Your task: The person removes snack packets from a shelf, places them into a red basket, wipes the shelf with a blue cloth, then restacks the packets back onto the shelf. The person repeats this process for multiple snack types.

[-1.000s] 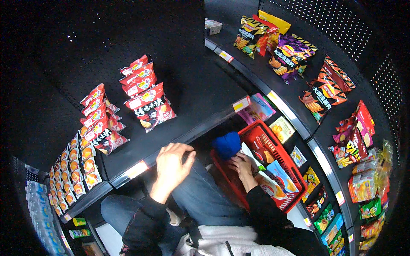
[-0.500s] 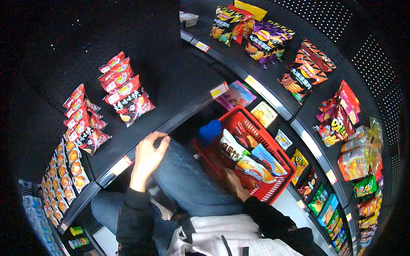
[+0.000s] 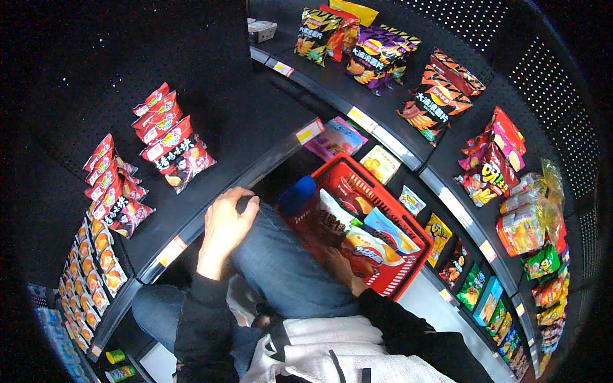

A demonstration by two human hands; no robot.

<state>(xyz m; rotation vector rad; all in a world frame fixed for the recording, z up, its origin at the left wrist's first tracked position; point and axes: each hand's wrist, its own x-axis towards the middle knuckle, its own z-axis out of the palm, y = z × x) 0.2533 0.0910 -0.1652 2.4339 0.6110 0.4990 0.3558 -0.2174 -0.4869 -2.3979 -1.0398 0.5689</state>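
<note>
My left hand [image 3: 227, 226] lies over my bent knee [image 3: 271, 255], thumb spread from the fingers, holding nothing, close to the left shelf's edge. Inside the red shopping basket [image 3: 383, 191] is my right hand [image 3: 343, 268], beside a yellow-and-white snack bag [image 3: 367, 254]; its fingertips are hard to make out, so a grip cannot be confirmed. Also in the basket are a white-and-dark snack bag [image 3: 335, 214], a light blue snack bag [image 3: 393, 233] and a red snack bag [image 3: 353, 196]. Something blue [image 3: 299, 193] shows at the basket's left side.
Red chip bags [image 3: 185, 159] stand in rows on the black left shelf [image 3: 255, 137], with small orange-printed packets [image 3: 105, 258] nearer. Across the right shelf stand black-and-orange chip bags [image 3: 437, 102] and clear-wrapped packs [image 3: 523, 220]. Lower shelves hold green packets [image 3: 472, 287].
The view has shifted, so shelves and basket appear further left. My left hand and knee sit slightly further right against the shelf edge. My right hand stays in the basket.
</note>
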